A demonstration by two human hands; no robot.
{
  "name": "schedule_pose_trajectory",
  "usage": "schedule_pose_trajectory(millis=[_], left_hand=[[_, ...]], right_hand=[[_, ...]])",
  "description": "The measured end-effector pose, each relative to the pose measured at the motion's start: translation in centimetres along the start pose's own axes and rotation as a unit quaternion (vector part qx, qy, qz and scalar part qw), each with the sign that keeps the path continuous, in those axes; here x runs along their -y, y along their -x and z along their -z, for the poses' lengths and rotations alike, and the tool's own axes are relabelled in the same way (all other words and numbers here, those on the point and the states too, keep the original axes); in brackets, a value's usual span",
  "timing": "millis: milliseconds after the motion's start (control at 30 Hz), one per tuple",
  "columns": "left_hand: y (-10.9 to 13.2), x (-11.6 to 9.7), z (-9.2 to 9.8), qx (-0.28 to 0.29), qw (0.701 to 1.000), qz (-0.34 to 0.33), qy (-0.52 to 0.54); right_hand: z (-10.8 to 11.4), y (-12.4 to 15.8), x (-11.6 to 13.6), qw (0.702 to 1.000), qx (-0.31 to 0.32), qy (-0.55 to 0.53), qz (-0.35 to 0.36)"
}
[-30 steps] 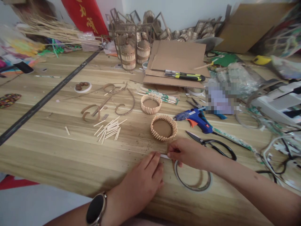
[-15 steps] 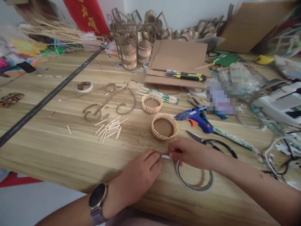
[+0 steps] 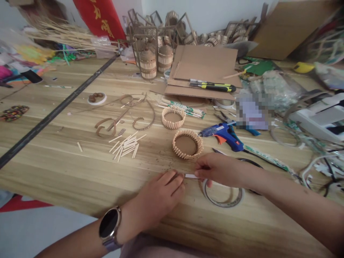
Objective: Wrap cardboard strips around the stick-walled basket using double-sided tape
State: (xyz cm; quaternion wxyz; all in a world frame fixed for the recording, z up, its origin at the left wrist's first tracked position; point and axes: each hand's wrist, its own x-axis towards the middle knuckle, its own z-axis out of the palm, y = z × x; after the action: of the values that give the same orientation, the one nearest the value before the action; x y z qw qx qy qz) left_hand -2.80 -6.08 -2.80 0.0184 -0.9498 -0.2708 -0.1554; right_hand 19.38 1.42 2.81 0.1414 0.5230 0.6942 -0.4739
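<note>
Just left of the tape roll (image 3: pixel 224 205), a white strip (image 3: pixel 191 176) spans 2 hands: the right hand (image 3: pixel 217 170) pinches it tight, the left hand (image 3: pixel 158 197) lies flat, fingertips pressing its end to the table (image 3: pixel 67 172). A slanted pull could twist or tear it. The right hand hides where strip joins roll.

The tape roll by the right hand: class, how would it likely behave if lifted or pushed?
The tape roll is a thin, hollow ring, so probably light. Lying flat on the table, it would likely slide rather than roll. Its white strip looks floppy.
</note>
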Motion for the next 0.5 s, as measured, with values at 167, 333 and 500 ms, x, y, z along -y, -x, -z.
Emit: schedule_pose_trajectory(millis=[167,333,500], left_hand=[[0.21,0.27,-0.19,0.014,1.0,0.0,0.006],[0.48,0.51,-0.36,0.014,1.0,0.002,0.022],[0.81,0.6,-0.79,0.01,1.0,0.003,0.028]], right_hand=[[-0.61,-0.9,-0.42,1.0,0.01,0.001,0.002],[-0.7,-1.15,-0.11,1.0,0.006,0.02,-0.014],[-0.67,-1.11,0.35,0.999,0.003,0.037,-0.028]])
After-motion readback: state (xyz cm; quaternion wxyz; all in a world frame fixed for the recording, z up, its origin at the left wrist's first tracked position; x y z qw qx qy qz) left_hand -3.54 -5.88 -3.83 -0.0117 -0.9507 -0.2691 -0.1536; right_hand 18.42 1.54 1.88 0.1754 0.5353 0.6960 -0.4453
